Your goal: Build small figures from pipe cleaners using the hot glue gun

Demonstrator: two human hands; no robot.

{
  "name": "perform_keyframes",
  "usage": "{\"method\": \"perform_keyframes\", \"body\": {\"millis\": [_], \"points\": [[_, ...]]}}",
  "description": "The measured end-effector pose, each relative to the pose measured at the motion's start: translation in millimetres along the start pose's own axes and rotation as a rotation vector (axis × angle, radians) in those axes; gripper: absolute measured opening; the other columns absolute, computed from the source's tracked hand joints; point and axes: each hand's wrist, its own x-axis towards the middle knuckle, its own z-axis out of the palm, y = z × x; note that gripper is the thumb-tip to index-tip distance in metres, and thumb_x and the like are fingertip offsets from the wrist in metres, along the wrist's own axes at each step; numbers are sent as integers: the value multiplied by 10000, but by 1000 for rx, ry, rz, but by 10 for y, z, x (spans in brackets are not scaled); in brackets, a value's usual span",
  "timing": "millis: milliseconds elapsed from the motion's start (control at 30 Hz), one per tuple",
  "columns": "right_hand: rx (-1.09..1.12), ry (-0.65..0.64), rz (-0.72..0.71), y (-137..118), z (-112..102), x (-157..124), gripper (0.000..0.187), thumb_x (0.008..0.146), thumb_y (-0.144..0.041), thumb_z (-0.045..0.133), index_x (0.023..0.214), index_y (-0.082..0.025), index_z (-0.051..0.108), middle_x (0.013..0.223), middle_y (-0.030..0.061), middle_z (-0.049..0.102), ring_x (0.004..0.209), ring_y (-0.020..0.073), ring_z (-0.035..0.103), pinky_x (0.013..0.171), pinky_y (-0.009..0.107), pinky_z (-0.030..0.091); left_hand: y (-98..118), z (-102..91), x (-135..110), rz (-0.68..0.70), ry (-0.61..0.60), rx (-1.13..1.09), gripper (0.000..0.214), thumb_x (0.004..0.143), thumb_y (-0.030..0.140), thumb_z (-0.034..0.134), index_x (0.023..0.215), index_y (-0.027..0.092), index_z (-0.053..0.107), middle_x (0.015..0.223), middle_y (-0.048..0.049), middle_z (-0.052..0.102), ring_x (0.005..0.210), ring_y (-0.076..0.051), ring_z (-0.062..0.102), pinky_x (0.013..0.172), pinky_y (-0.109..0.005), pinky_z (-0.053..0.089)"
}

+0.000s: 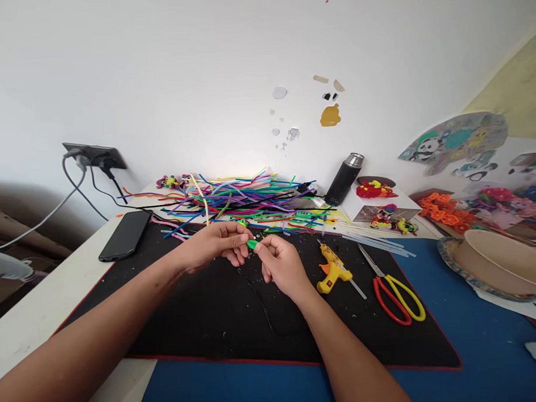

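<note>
Both hands meet above the black mat (193,321), near its far edge. Between my left hand (220,244) and my right hand (281,263) is a small piece of bright green pipe cleaner (252,244), bent or folded into a short shape. My left thumb and forefinger pinch its left end. On its right side, my right thumb and forefinger press on it. Its ends are partly hidden by the fingertips. Just behind the hands lies a large heap of multicoloured pipe cleaners (246,194).
Right of my hands lie a yellow glue gun (335,269) and scissors (394,290) with red and yellow handles. Behind stand a black flask (344,180) and a white box (364,211) with colourful figures. A phone (125,236) lies left; a bowl (503,259) sits far right.
</note>
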Motion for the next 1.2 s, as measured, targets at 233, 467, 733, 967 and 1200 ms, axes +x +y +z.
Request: {"method": "perform_keyframes", "body": {"millis": [233,467,733,967,1200], "points": [[-47,-7,-22,87,-9,10,259,930,-433,634,798,-216,582,486,-101,468,343,86,458,392,213,325,30,5,36,-14,-4,171,461,791,580,831,896,152,696,746,-27,728,612,-148,691,608,-265,592],[-44,-34,-8,63,2,-4,276,916,-466,653,817,-215,596,481,-93,497,348,85,446,398,210,326,-16,-5,37,-35,-18,210,450,807,590,805,790,159,676,750,-40,739,615,-154,698,612,-271,588],[159,58,51,-16,-98,37,364,896,-541,664,937,-179,682,485,-75,507,361,94,454,359,204,271,118,35,-4,27,100,177,473,779,605,820,728,167,648,651,-10,691,543,-125,633,559,-249,554],[169,9,58,-21,-95,22,392,891,-567,658,977,-184,670,517,-67,546,371,97,478,359,205,283,106,55,-10,34,105,205,484,783,621,805,710,174,636,636,-3,681,536,-130,636,547,-252,551],[106,-39,66,-15,-52,21,393,881,-590,660,917,-200,618,510,-74,552,353,95,470,357,207,277,18,49,24,36,85,219,436,811,571,801,734,170,647,646,-5,691,537,-131,650,531,-240,533]]}}
